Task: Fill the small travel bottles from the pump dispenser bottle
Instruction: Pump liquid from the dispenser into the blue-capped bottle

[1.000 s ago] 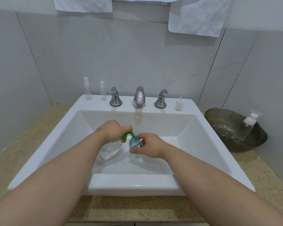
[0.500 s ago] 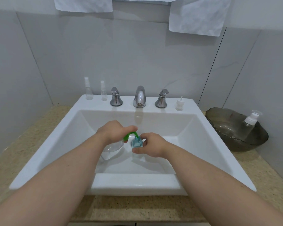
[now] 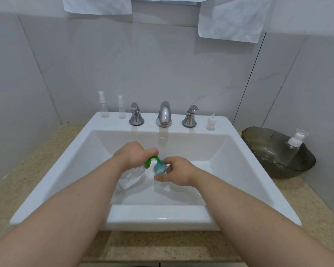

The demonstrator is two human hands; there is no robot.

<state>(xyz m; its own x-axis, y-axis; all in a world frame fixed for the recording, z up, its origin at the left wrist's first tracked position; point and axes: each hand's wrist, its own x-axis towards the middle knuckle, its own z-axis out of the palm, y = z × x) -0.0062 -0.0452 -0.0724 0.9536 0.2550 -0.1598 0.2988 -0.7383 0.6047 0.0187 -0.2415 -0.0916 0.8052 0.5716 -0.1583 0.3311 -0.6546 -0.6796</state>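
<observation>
Filling under way, judged early. The blue bottle [image 3: 159, 168] is at the nozzle; its fill level cannot be told. A tall sprayer [image 3: 104, 105] and a short sprayer [image 3: 121, 108], left of the faucet [image 3: 164, 113], look empty and untouched. In front of the faucet, the left hand [image 3: 132, 154] is wrapped round the tilted dispenser [image 3: 132, 173], green nozzle [image 3: 151, 159] at the blue bottle's mouth. The right hand [image 3: 178, 171] pinches that bottle, fingers curled

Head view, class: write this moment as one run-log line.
step: filling | left hand: grips pump dispenser bottle | right hand: holds small blue bottle at green spout | place: over sink
</observation>
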